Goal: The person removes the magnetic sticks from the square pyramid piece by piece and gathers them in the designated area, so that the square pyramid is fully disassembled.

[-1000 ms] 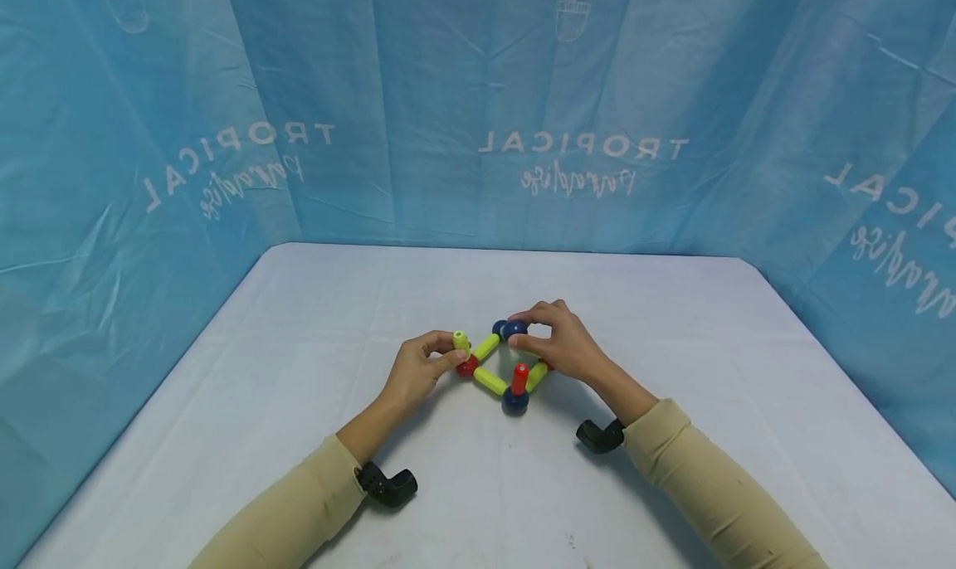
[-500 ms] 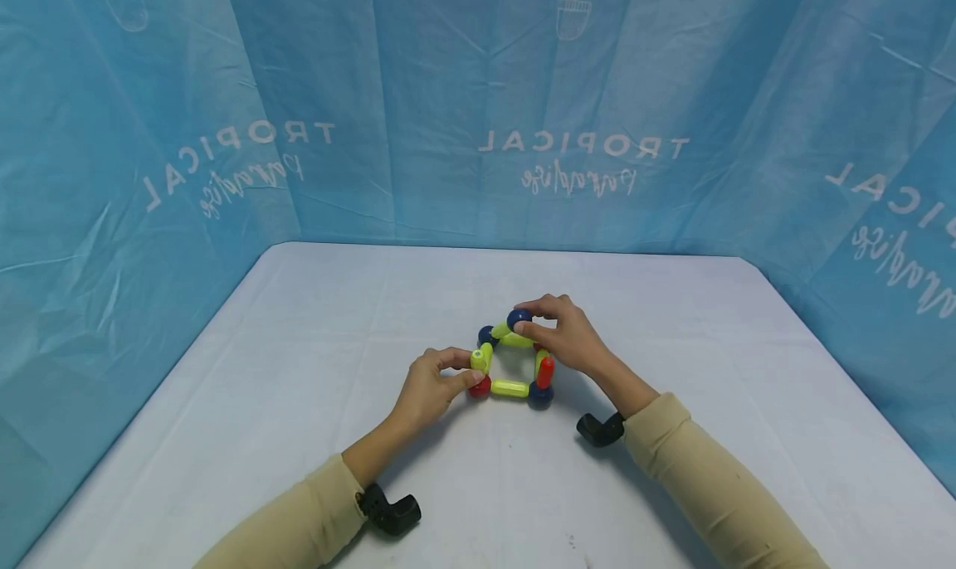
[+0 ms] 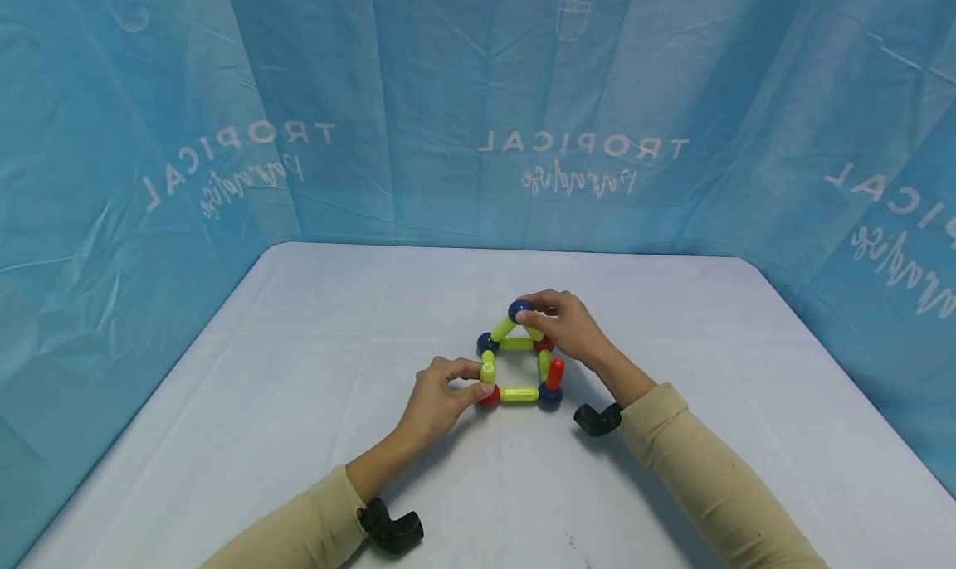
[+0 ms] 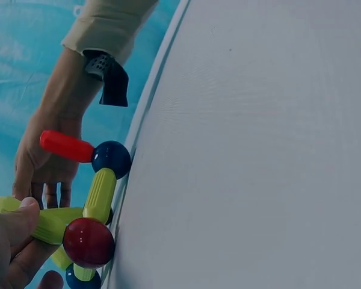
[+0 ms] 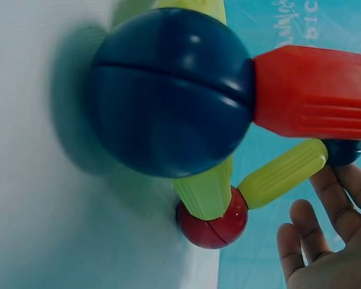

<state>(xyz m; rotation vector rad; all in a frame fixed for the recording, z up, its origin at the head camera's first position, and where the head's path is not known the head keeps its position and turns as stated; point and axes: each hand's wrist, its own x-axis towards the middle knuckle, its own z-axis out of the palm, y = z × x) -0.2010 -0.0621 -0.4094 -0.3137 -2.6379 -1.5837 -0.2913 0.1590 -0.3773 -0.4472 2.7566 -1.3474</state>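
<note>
A four-sided frame of yellow-green rods and balls, like a magnetic building set, sits on the table. Its front-left corner is a red ball (image 4: 89,242), from which a yellow-green rod (image 3: 488,373) stands up; my left hand (image 3: 441,401) pinches that rod low down. At the front right a red rod (image 3: 556,373) rises from a blue ball (image 5: 171,93). Two more rods slope up from the back-left blue ball (image 3: 488,343) and the back-right red ball (image 5: 213,224), meeting at a raised blue ball (image 3: 519,310). Thumb and fingers of my right hand (image 3: 571,330) hold this top ball.
The white-covered table (image 3: 358,303) extends around the frame on every side. A blue printed curtain (image 3: 448,96) hangs behind its far edge. Black wrist cameras (image 3: 392,532) stick out below both forearms, near the tabletop.
The frame has turned to sit squarer to me, its front-left corner moving right and nearer. My right hand has raised the blue ball, so two rods now slope up to it.
</note>
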